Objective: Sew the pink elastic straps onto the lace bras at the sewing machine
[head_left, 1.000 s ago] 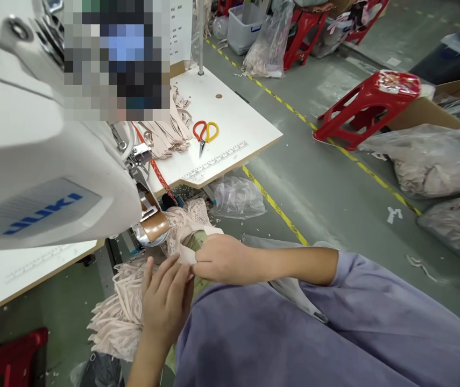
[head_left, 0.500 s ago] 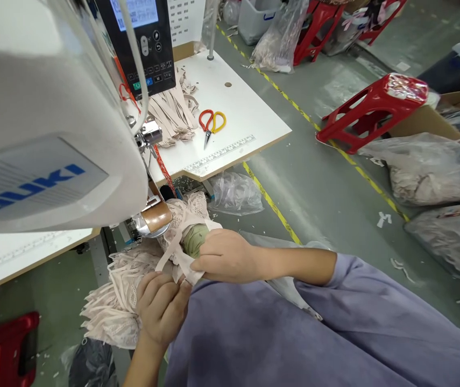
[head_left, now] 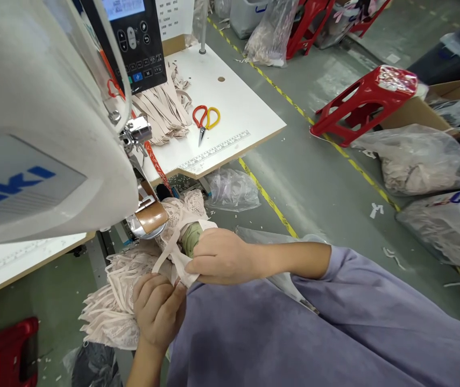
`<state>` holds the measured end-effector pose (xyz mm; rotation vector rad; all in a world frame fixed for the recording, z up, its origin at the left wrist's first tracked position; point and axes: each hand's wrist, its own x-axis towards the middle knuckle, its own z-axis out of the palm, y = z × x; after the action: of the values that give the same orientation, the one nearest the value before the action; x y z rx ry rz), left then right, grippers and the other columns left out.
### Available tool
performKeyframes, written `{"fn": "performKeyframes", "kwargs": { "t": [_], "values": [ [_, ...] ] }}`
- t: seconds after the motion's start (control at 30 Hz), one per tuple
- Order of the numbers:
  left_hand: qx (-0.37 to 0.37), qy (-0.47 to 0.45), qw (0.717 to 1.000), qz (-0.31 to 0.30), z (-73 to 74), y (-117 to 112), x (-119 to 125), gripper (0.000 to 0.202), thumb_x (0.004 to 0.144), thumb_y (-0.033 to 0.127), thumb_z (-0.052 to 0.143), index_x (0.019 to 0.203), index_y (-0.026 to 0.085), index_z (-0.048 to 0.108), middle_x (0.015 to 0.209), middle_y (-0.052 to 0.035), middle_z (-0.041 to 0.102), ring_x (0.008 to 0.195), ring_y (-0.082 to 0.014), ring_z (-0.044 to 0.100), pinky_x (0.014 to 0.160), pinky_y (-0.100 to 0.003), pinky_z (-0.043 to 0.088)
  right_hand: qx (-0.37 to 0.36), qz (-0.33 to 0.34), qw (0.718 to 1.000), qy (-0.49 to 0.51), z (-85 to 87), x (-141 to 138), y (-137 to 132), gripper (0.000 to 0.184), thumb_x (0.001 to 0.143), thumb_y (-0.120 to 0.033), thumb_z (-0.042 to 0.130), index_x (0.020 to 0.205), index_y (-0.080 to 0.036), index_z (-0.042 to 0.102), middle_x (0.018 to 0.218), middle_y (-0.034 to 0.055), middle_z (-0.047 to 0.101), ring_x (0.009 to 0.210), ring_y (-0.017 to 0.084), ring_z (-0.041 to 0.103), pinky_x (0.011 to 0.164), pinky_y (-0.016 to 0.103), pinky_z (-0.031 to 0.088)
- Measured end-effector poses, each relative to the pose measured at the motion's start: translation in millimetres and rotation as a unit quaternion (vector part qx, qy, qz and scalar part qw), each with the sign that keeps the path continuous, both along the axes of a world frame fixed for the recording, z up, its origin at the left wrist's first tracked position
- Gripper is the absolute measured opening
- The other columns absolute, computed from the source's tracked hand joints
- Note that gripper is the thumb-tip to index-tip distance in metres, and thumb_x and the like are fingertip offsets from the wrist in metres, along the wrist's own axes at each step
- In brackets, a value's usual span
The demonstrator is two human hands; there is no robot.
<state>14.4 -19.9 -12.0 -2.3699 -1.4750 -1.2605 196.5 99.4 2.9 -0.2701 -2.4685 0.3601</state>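
Below the head of a white sewing machine (head_left: 104,183) lies a pale pink lace bra (head_left: 183,212), with green fabric showing under its straps. My left hand (head_left: 159,309) is closed, thumb and fingers pinching the light edge of the bra at its lower side. Just to the right, my right hand (head_left: 224,257) has its fingers curled round the same light band, its fingertips partly hidden. A short stretch of band runs between the two hands. Left of them hangs a pile of similar lace bras (head_left: 112,298), beside my left wrist.
Scissors (head_left: 204,122) with red and yellow handles and a bundle of beige straps (head_left: 165,113) lie on the white tabletop (head_left: 246,102). A control panel (head_left: 133,48) stands above. On the floor are a red stool (head_left: 369,105) and plastic bags (head_left: 419,156).
My view has shifted slightly, so the table and stool sit a little further left and up. Both hands keep the same hold on the bra.
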Motion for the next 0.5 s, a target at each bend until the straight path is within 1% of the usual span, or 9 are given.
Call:
{"fn": "performKeyframes", "kwargs": {
  "t": [0.17, 0.27, 0.3, 0.33, 0.37, 0.4, 0.43, 0.47, 0.5],
  "values": [
    [0.0, -0.001, 1.0, 0.002, 1.1, -1, -1, 0.036, 0.069, -0.008, 0.072, 0.092, 0.016, 0.058, 0.068, 0.0025, 0.059, 0.071, -0.0135, 0.058, 0.08, -0.038, 0.051, -0.017, 0.008, 1.0, 0.01, 2.6, -1, -1, 0.023, 0.095, -0.019, 0.046, 0.078, -0.02, 0.061, 0.06, -0.0026, 0.048, 0.057, 0.014, 0.034, 0.06, 0.032, 0.023],
    [-0.006, 0.0, 1.0, 0.003, 2.7, 0, -4, 0.035, 0.07, -0.007, 0.071, 0.092, 0.017, 0.058, 0.068, 0.0032, 0.058, 0.071, -0.0131, 0.058, 0.081, -0.038, 0.051, -0.045, 0.019, 0.999, -0.015, 3.7, 0, 0, 0.025, 0.096, -0.021, 0.045, 0.077, -0.019, 0.062, 0.061, -0.0021, 0.049, 0.056, 0.014, 0.035, 0.06, 0.032, 0.023],
    [-0.015, -0.004, 1.0, 0.004, 2.2, -1, -4, 0.035, 0.07, -0.006, 0.071, 0.093, 0.018, 0.058, 0.069, 0.0035, 0.058, 0.071, -0.0131, 0.058, 0.082, -0.038, 0.051, -0.073, 0.024, 0.997, -0.029, 3.9, 1, 1, 0.025, 0.096, -0.022, 0.045, 0.077, -0.019, 0.061, 0.061, -0.0018, 0.05, 0.057, 0.013, 0.036, 0.06, 0.032, 0.023],
    [-0.023, -0.016, 1.0, 0.013, 0.5, -1, -3, 0.036, 0.071, -0.006, 0.071, 0.095, 0.019, 0.058, 0.072, 0.003, 0.058, 0.074, -0.0137, 0.059, 0.083, -0.038, 0.052, -0.118, 0.026, 0.992, -0.045, 3.8, 1, 3, 0.023, 0.095, -0.023, 0.047, 0.078, -0.019, 0.061, 0.062, -0.0016, 0.051, 0.057, 0.013, 0.038, 0.06, 0.031, 0.024],
    [-0.027, -0.036, 0.998, 0.037, -2.8, -2, -1, 0.04, 0.071, -0.004, 0.072, 0.1, 0.02, 0.058, 0.079, 0.0011, 0.059, 0.08, -0.0156, 0.061, 0.085, -0.04, 0.052, -0.187, 0.027, 0.98, -0.062, 3.2, 1, 4, 0.021, 0.095, -0.025, 0.049, 0.079, -0.019, 0.061, 0.064, -0.0017, 0.053, 0.058, 0.013, 0.04, 0.06, 0.03, 0.026],
    [-0.034, -0.06, 0.995, 0.074, -8.4, -3, 3, 0.046, 0.071, 0.001, 0.074, 0.108, 0.022, 0.057, 0.09, -0.0022, 0.06, 0.091, -0.0191, 0.062, 0.089, -0.043, 0.052, -0.279, 0.027, 0.957, -0.072, 2.1, 0, 5, 0.018, 0.094, -0.028, 0.052, 0.082, -0.019, 0.061, 0.066, -0.0017, 0.054, 0.06, 0.012, 0.043, 0.06, 0.028, 0.029],
    [-0.048, -0.085, 0.989, 0.113, -16.4, -5, 9, 0.058, 0.07, 0.008, 0.078, 0.121, 0.024, 0.053, 0.106, -0.0072, 0.06, 0.106, -0.0244, 0.06, 0.095, -0.048, 0.05, -0.389, 0.02, 0.919, -0.068, 0.3, -2, 5, 0.018, 0.094, -0.032, 0.053, 0.085, -0.018, 0.06, 0.069, -0.0015, 0.056, 0.062, 0.012, 0.046, 0.061, 0.026, 0.032],
    [-0.063, -0.108, 0.98, 0.152, -27.0, -6, 15, 0.075, 0.069, 0.018, 0.082, 0.134, 0.024, 0.044, 0.124, -0.013, 0.055, 0.122, -0.0305, 0.053, 0.101, -0.054, 0.046, -0.504, 0.004, 0.863, -0.045, -1.9, -5, 2, 0.021, 0.094, -0.038, 0.052, 0.089, -0.018, 0.058, 0.072, -0.0012, 0.056, 0.064, 0.012, 0.049, 0.061, 0.025, 0.035],
    [-0.096, -0.119, 0.972, 0.177, -39.8, -7, 23, 0.093, 0.068, 0.031, 0.084, 0.144, 0.024, 0.032, 0.139, -0.0178, 0.045, 0.133, -0.0356, 0.043, 0.106, -0.06, 0.04, -0.612, -0.013, 0.791, -0.011, -4.6, -9, -3, 0.026, 0.095, -0.043, 0.049, 0.092, -0.018, 0.056, 0.075, -0.0008, 0.056, 0.065, 0.012, 0.05, 0.062, 0.024, 0.038]
  ]
}}
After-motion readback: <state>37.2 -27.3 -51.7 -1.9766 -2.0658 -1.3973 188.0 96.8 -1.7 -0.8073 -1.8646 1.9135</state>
